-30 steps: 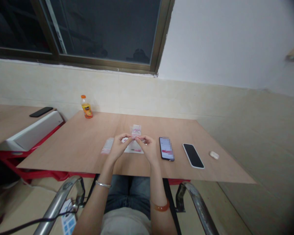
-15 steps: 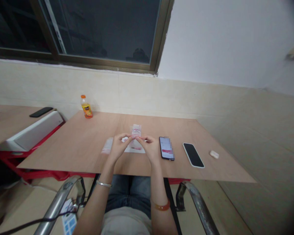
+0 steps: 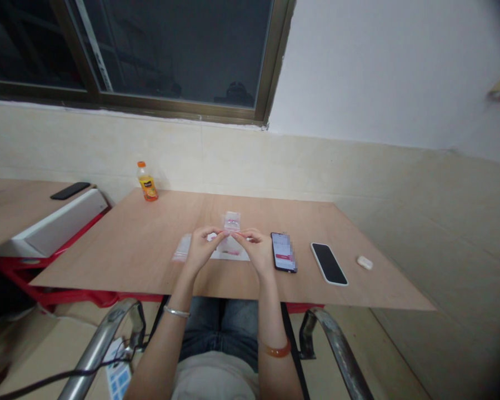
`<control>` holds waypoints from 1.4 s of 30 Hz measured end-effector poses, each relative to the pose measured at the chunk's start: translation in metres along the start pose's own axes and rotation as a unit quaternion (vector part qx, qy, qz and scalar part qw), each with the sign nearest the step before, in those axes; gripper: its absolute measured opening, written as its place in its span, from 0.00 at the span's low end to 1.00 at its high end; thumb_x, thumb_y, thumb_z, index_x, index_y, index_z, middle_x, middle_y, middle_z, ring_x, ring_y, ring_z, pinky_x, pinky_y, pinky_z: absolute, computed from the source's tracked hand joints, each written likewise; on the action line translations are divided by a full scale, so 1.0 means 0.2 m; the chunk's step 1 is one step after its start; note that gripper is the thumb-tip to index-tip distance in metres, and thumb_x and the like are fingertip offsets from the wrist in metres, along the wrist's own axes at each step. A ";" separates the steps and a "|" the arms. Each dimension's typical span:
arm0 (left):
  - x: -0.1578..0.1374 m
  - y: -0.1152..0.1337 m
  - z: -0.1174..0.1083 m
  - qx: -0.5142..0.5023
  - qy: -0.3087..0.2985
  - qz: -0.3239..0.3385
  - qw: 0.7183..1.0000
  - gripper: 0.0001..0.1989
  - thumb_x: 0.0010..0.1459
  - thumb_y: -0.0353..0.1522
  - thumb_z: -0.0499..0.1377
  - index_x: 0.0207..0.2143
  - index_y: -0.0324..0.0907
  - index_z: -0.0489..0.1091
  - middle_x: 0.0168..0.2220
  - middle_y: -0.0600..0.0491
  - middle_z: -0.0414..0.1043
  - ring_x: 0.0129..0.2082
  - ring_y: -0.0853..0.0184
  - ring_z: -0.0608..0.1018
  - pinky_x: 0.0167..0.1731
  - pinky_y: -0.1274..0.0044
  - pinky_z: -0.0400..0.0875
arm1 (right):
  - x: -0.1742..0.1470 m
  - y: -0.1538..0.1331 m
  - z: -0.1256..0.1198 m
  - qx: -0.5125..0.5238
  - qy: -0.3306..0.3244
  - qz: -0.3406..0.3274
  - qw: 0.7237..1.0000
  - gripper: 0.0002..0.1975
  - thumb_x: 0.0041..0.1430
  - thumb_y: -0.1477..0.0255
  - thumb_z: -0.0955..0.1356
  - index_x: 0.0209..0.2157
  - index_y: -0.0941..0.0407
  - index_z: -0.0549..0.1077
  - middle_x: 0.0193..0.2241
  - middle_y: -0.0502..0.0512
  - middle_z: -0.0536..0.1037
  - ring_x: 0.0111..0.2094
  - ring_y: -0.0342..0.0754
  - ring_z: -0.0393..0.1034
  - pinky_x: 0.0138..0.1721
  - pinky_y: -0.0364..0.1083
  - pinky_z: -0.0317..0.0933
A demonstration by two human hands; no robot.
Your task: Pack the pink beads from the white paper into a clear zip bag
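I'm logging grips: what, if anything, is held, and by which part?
The left hand and right hand seem to pinch a small clear bag by its upper edge, between thumbs and fingers.

- your left hand [image 3: 201,250] and right hand [image 3: 255,249] are bare, mid-frame
- a slim silver bangle [image 3: 177,312] circles your left arm [image 3: 160,350]
- your right arm [image 3: 270,311] bears a thicker, orange-brown bangle [image 3: 278,351]
- you wear an off-white top [image 3: 216,378] and faded blue jeans [image 3: 238,333], bottom centre of the frame

Tabletop [image 3: 108,250] as clock face: orange-capped bottle [image 3: 148,186] at ten o'clock; lit phone [image 3: 281,250], white-edged phone [image 3: 329,264] and small white object [image 3: 364,263] toward three.
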State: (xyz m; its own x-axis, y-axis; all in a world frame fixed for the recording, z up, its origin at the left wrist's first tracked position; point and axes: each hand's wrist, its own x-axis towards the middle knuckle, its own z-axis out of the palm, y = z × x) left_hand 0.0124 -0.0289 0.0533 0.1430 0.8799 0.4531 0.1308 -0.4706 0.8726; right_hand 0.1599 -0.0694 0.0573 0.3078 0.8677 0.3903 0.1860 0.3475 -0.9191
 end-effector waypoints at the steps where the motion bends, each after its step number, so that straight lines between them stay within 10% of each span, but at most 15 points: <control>1: 0.00 0.00 0.00 -0.002 0.001 -0.003 1.000 0.12 0.48 0.40 0.63 0.26 0.39 0.76 0.28 0.50 0.77 0.29 0.65 0.77 0.32 0.77 0.70 | 0.00 0.00 0.00 0.000 0.000 0.000 1.000 0.10 0.46 0.64 0.72 0.24 0.57 0.77 0.30 0.57 0.79 0.35 0.50 0.72 0.37 0.47 0.64; 31: 0.02 0.00 -0.03 -0.016 -0.026 -0.044 0.999 0.12 0.47 0.40 0.63 0.22 0.39 0.73 0.23 0.52 0.74 0.25 0.68 0.73 0.28 0.79 0.67 | 0.03 0.09 -0.04 0.041 0.004 0.013 0.999 0.10 0.42 0.65 0.74 0.21 0.56 0.76 0.27 0.55 0.78 0.32 0.48 0.72 0.37 0.47 0.65; 42: 0.03 -0.03 -0.05 -0.052 -0.125 -0.081 0.987 0.12 0.47 0.39 0.63 0.25 0.38 0.74 0.25 0.51 0.74 0.26 0.69 0.72 0.27 0.79 0.65 | 0.03 0.15 -0.06 0.016 -0.099 0.065 0.993 0.11 0.45 0.64 0.72 0.27 0.58 0.77 0.27 0.54 0.78 0.28 0.45 0.69 0.32 0.43 0.61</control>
State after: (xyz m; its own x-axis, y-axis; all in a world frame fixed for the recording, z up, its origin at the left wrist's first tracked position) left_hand 0.0017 -0.0208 0.0529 0.3677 0.8934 0.2582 0.0716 -0.3040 0.9500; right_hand 0.1784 -0.0569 0.0322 0.1363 0.9580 0.2525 0.1251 0.2362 -0.9636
